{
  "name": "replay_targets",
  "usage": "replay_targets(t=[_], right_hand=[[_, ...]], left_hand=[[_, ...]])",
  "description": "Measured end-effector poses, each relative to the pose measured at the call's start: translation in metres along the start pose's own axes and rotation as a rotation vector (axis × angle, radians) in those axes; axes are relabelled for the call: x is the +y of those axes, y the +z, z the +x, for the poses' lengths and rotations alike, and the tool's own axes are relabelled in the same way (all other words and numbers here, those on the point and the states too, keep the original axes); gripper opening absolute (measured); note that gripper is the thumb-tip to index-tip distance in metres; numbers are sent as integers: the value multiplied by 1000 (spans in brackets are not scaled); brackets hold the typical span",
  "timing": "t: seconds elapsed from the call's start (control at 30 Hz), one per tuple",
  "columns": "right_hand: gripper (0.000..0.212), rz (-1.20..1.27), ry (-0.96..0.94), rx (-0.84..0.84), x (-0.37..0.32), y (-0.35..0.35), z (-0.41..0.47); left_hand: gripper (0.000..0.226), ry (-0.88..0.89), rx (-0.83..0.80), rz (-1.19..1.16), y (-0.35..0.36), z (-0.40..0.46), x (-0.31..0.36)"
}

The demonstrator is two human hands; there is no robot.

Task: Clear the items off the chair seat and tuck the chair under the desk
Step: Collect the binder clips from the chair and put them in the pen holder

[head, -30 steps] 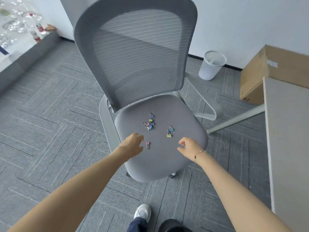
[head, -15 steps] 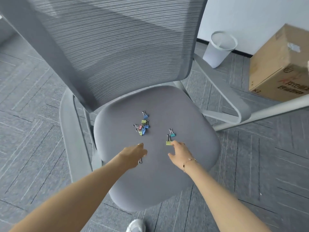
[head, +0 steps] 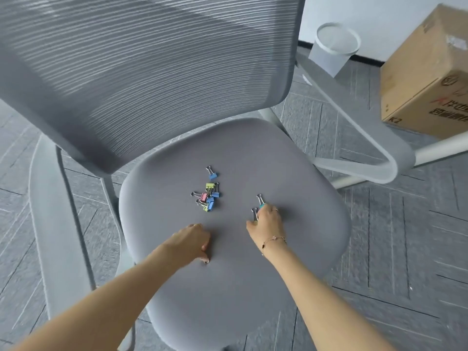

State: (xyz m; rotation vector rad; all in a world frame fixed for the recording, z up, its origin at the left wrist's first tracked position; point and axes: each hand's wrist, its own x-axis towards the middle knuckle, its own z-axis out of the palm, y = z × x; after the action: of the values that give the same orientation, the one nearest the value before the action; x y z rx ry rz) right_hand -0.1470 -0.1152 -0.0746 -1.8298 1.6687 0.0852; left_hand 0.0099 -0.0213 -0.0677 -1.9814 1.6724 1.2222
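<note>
Both hands down on the seat (head: 291, 262): left hand (head: 192, 243) curled over one clip (head: 206, 261), right hand (head: 266, 220) closing on two clips (head: 254, 214). Strays first, probably; the pile (head: 208, 197) waits mid-seat, untouched.

Two bare forearms reach forward from the bottom edge over the chair seat (head: 291, 158). The left hand (head: 191, 241) rests knuckles-up near the seat's front middle, fingers curled under and pinched together. The right hand (head: 267, 221) (a thin bracelet at its wrist) lies just beside it, further back, fingers bent down onto the seat.
</note>
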Motion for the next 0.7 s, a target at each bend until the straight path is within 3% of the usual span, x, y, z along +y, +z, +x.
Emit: replay_targets(t=[0.1, 0.27, 0.4, 0.6, 0.7], right_hand=[[27, 10, -19, 1, 0, -1, -1], [19, -55, -97, 64, -3, -21, 4], [25, -142, -56, -17, -1, -27, 13], [23, -140, -6, 7, 0, -19, 16], [26, -157, -23, 62, 4, -15, 22]], left_hand=[[29, 31, 10, 81, 2, -3, -6], [7, 2, 262, -61, -13, 1, -16], [29, -107, 335, -152, -25, 1, -19], [14, -402, 427, -235, -34, 6, -11], [29, -416, 522, -286, -33, 18, -8]])
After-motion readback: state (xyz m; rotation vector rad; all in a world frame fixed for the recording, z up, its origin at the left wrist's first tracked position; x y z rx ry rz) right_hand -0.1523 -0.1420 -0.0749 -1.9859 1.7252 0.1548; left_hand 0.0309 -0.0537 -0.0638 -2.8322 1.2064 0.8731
